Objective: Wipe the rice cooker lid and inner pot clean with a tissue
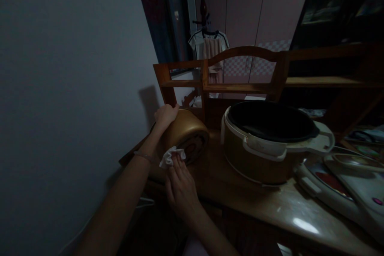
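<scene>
A gold-coloured inner pot (183, 125) lies tipped on its side on the wooden desk, its dark ringed base (195, 147) turned toward me and to the right. My left hand (167, 115) is closed over the pot's upper rim at the far left; its fingertips are hidden behind the edge. In my right hand (181, 186) is a crumpled white tissue (173, 157), pressed against the lower side of the pot near the base. The pot's opening faces away and cannot be seen.
Right of the pot stands a rice cooker body (255, 160) with a black interior. A cooker lid (345, 184) lies at the far right of the desk (240, 197). A wooden shelf frame (243, 87) borders the back, and a wall (75, 88) rises at the left.
</scene>
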Available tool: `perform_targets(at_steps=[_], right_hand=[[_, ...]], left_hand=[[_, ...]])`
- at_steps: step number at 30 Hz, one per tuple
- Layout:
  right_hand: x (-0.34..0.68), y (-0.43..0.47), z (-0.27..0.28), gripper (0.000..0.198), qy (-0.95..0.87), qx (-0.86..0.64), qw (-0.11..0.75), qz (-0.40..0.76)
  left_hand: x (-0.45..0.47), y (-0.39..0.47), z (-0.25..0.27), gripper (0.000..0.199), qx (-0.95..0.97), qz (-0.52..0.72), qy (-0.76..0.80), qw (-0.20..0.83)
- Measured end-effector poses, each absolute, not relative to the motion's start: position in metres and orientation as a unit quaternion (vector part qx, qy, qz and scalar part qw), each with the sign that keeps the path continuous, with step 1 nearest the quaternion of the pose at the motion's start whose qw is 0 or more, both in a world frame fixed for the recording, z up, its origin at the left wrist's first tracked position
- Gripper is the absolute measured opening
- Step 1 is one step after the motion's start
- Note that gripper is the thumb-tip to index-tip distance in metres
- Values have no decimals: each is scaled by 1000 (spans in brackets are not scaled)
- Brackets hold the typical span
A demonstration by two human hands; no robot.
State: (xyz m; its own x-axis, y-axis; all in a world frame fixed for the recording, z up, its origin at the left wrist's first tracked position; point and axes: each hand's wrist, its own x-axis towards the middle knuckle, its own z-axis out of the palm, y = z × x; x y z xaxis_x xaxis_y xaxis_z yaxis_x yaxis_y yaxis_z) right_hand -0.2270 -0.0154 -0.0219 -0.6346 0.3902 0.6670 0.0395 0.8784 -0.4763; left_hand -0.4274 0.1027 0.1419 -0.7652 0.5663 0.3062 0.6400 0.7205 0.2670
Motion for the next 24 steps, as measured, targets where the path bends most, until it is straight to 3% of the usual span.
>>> perform_targets(at_steps=[4, 16, 24], right_hand=[[-224, -19, -28, 57, -885, -110, 392, 226], [-214, -3, -83, 64, -876, -153, 398, 225], [-208, 28, -80, 58, -775, -264, 440, 368]], left_hand=[[-429, 103, 141, 69, -326, -183, -922, 104], [-428, 106, 140, 69, -327, -178, -922, 108], [-427, 106, 141, 69, -329, -176, -921, 108]])
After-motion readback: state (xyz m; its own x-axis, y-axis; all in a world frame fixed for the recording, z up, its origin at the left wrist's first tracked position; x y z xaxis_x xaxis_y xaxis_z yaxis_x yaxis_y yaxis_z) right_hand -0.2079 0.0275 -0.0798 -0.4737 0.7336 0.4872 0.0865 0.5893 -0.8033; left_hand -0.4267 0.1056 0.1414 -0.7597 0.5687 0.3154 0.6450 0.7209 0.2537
